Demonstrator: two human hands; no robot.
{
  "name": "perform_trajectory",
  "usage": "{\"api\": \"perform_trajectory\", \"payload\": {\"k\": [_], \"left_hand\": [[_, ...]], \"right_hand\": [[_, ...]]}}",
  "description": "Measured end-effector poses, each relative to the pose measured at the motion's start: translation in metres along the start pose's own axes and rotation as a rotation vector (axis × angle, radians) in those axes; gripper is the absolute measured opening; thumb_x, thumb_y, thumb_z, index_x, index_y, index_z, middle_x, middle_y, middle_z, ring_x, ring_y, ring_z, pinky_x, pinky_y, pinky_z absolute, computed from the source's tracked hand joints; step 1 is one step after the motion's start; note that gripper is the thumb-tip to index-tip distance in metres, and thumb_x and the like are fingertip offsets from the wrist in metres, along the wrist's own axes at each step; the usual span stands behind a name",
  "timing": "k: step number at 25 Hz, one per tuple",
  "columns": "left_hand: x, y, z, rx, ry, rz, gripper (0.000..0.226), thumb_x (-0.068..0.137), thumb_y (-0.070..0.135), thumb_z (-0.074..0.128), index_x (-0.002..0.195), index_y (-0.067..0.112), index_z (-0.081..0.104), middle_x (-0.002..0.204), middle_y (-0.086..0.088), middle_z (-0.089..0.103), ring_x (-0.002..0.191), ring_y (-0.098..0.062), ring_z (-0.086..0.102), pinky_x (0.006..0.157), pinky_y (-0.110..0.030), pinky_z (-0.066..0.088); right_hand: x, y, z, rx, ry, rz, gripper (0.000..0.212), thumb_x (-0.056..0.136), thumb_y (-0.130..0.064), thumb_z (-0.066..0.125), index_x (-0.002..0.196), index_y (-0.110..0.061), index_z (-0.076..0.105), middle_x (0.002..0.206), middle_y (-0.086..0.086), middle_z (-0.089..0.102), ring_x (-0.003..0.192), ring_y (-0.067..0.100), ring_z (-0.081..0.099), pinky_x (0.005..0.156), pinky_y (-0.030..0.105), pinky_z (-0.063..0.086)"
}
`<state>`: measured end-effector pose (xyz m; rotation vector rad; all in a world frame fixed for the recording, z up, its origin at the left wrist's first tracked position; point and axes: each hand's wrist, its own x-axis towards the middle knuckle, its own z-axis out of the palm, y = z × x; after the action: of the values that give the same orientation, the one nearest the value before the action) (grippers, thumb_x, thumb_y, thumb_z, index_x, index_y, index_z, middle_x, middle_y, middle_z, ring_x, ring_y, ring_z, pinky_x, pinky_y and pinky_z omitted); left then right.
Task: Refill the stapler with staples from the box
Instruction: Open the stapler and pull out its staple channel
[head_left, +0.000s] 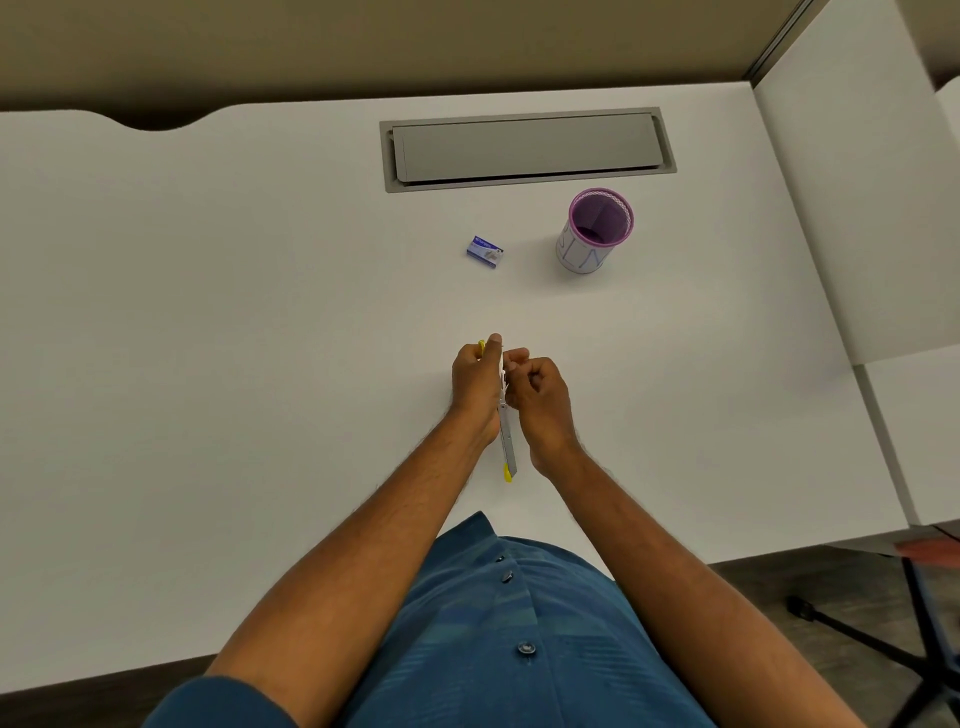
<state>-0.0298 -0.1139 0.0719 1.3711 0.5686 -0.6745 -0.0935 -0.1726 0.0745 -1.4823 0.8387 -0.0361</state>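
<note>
The left hand (475, 379) grips the opened stapler (506, 431), its metal arm pointing back toward the person. The right hand (535, 397) is curled, fingertips pinched against the stapler; what they hold cannot be told. The staple box (485, 252) lies farther off on the white desk (260, 312), beside a purple pen cup (595, 231)

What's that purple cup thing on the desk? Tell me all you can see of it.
The purple mesh pencil cup is a round, open-topped holder with a purple rim and a pale paper label bearing faint lettering around its outside. It stands upright on the white desk, just right of the small blue staple box and in front of the grey cable hatch. It looks empty, and nothing touches it.
</note>
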Motion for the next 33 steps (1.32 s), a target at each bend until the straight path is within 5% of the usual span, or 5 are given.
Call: {"api": "perform_trajectory", "payload": {"k": [5, 15, 19, 24, 33], "left_hand": [[0.000, 0.002, 0.005, 0.002, 0.085, 0.050, 0.017, 0.098, 0.030, 0.059, 0.098, 0.013, 0.056, 0.085, -0.003, 0.075, 0.072, -0.017, 0.073, 0.065, -0.032, 0.060], [-0.003, -0.003, 0.023, 0.175, 0.102, 0.144, 0.020, 0.092, 0.026, 0.067, 0.098, 0.009, 0.059, 0.098, -0.008, 0.074, 0.093, -0.024, 0.073, 0.087, -0.047, 0.060], [-0.003, -0.004, 0.022, 0.212, 0.105, 0.164, 0.024, 0.090, 0.030, 0.070, 0.096, 0.010, 0.058, 0.098, -0.010, 0.072, 0.091, -0.024, 0.071, 0.084, -0.045, 0.061], [-0.012, -0.008, 0.019, 0.158, -0.022, 0.175, 0.026, 0.091, 0.031, 0.071, 0.110, 0.014, 0.063, 0.098, 0.004, 0.072, 0.086, -0.009, 0.069, 0.063, -0.018, 0.056], [-0.012, -0.003, 0.013, 0.136, -0.103, 0.165, 0.024, 0.093, 0.012, 0.066, 0.117, 0.007, 0.064, 0.111, -0.007, 0.073, 0.088, -0.011, 0.069, 0.067, -0.018, 0.056]], "right_hand": [[-0.007, 0.004, -0.001, 0.116, -0.009, 0.043, 0.035, 0.098, 0.004, 0.044, 0.116, -0.015, 0.067, 0.109, -0.003, 0.074, 0.094, 0.009, 0.071, 0.073, 0.017, 0.056], [-0.003, 0.004, -0.011, 0.585, -0.117, 0.253, 0.038, 0.102, -0.005, 0.050, 0.134, -0.022, 0.062, 0.129, 0.004, 0.069, 0.119, 0.019, 0.066, 0.103, 0.036, 0.052], [-0.002, 0.004, -0.015, 0.601, -0.109, 0.246, 0.033, 0.101, -0.007, 0.054, 0.127, -0.024, 0.066, 0.124, 0.003, 0.072, 0.109, 0.015, 0.070, 0.091, 0.028, 0.057], [0.005, 0.000, -0.021, 0.654, -0.079, 0.265, 0.029, 0.101, -0.016, 0.055, 0.128, -0.017, 0.068, 0.114, 0.002, 0.075, 0.097, 0.015, 0.074, 0.071, 0.027, 0.058], [0.009, 0.003, -0.035, 0.872, -0.255, 0.424, 0.023, 0.101, -0.018, 0.054, 0.119, -0.015, 0.068, 0.089, 0.006, 0.065, 0.074, 0.013, 0.061, 0.058, 0.025, 0.054]]}}
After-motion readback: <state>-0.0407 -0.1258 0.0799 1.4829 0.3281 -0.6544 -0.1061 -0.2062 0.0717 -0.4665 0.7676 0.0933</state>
